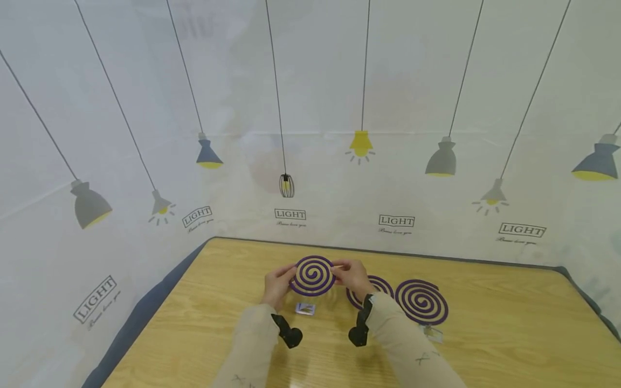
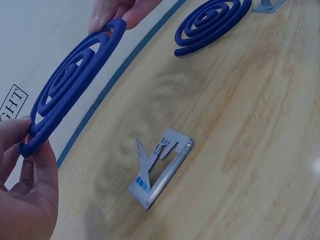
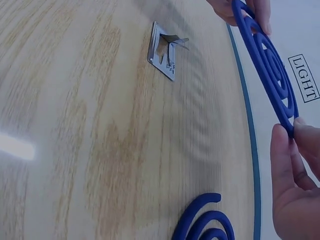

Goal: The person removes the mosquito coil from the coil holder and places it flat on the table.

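Observation:
A purple mosquito coil (image 1: 314, 275) is held up above the table between both hands. My left hand (image 1: 277, 284) pinches its left edge between thumb and fingers, as the left wrist view shows. On the opposite edge, my right hand (image 1: 352, 275) pinches it the same way. Below the coil lies a small metal coil stand (image 2: 162, 167) on the wood, its pointed prong bent upward. In the right wrist view the same stand (image 3: 165, 51) appears near the top, apart from both hands.
Two more coils are to the right: one coil (image 1: 383, 284) partly hidden behind the right hand, and another coil (image 1: 421, 302) at a second metal stand (image 1: 433, 333). Behind the wooden table (image 1: 509, 323) hangs a white sheet (image 1: 320, 156) printed with lamps.

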A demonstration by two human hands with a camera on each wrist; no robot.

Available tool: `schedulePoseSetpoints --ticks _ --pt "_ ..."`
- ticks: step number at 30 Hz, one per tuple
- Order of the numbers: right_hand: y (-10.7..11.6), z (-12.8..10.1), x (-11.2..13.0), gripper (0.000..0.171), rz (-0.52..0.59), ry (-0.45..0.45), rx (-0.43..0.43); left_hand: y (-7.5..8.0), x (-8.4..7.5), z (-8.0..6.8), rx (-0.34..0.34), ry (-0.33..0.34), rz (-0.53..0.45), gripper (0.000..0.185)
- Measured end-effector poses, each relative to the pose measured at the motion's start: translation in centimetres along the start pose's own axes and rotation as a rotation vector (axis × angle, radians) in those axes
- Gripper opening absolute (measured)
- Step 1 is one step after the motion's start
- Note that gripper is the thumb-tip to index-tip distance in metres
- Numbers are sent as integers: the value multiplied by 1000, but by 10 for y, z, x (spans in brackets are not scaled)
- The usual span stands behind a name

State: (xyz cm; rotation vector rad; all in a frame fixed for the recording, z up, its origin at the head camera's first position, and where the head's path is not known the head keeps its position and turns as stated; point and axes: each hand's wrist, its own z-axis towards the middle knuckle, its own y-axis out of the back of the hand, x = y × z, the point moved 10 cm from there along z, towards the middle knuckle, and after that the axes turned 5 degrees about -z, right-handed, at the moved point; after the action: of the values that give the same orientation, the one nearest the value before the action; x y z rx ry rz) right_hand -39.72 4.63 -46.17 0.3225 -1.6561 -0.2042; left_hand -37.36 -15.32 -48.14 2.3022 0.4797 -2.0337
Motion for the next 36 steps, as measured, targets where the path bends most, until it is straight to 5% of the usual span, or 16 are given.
schedulePoseSetpoints --ticks 12,19,36 --pt "5 6 -9 23 62 -24 -112 -6 7 7 -13 23 -173 35" --pt "4 7 -11 22 6 -20 -134 -2 14 7 -25 31 -231 40" --pt "-6 5 -24 26 -103 36 -125 2 17 6 -40 22 -96 40"
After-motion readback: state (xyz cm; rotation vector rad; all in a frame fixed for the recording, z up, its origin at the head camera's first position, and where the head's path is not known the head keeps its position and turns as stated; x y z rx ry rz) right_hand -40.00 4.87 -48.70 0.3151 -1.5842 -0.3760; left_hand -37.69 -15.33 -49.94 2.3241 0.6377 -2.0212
